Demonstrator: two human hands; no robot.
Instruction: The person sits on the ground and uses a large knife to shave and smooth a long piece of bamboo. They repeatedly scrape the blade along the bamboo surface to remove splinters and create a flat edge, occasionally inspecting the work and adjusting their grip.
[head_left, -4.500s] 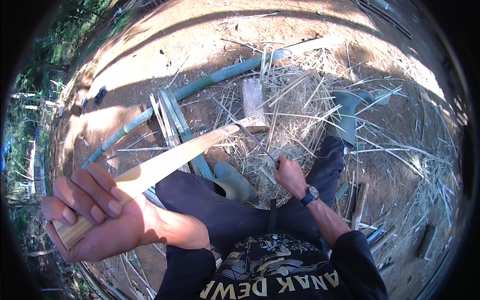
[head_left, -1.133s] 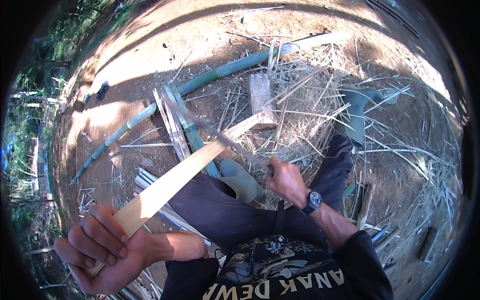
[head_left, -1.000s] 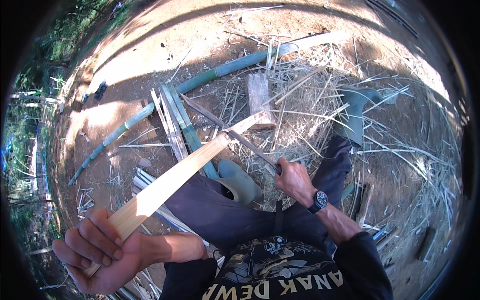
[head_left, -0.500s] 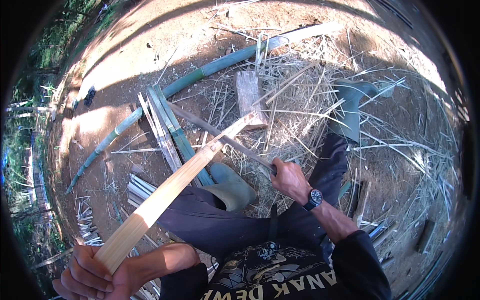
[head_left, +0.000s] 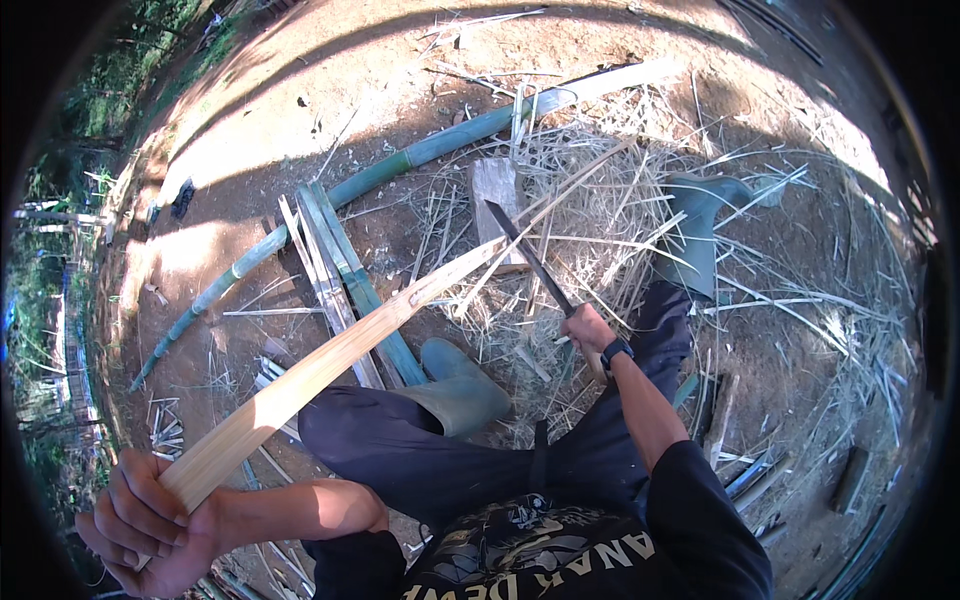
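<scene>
My left hand [head_left: 150, 520] is closed around the near end of a long, pale bamboo strip [head_left: 320, 375]. The strip slants up to the right, and its narrower far end lies at a wooden block [head_left: 497, 187]. In my right hand [head_left: 588, 328] is the handle of a long-bladed knife [head_left: 535, 262]. Its dark blade points up and to the left, crossing by the strip's far end; whether the two touch I cannot tell. Thin shavings [head_left: 490, 268] lie about the strip's tip.
A long green bamboo pole [head_left: 430, 145] lies curving across the ground beyond. Split bamboo pieces [head_left: 345, 260] rest across it, left of the block. Loose shavings [head_left: 600, 200] cover the ground around the block. My boots [head_left: 465, 385] stand on either side.
My right hand has moved away and slightly right, and the blade has swung from across the strip's middle to near its far tip. My left hand has shifted a little left.
</scene>
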